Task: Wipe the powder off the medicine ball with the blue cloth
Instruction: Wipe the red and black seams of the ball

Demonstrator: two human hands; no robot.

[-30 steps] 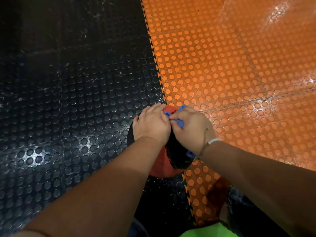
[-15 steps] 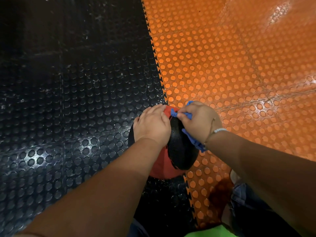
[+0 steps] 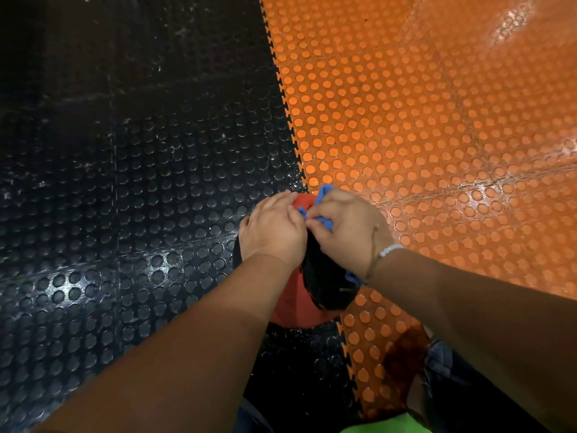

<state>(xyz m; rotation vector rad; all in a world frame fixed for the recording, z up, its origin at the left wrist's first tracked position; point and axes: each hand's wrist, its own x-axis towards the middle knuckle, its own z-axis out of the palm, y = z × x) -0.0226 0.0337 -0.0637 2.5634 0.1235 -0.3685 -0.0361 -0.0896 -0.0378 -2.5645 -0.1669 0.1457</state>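
Observation:
A red and black medicine ball rests on the studded floor where the black and orange mats meet. My left hand lies flat over the ball's upper left side, holding it. My right hand presses a bunched blue cloth against the ball's top right; more of the cloth shows under the wrist. Both hands touch at the fingertips. Most of the ball's top is hidden under my hands, and no powder is visible.
Black studded mat covers the floor on the left, orange studded mat on the right, joined by a toothed seam. My knee in dark jeans and a bit of green fabric sit at the bottom right.
My right hand with the cloth swung out to the ball's right side, then came back to the top beside my left hand. The left hand and ball stayed still.

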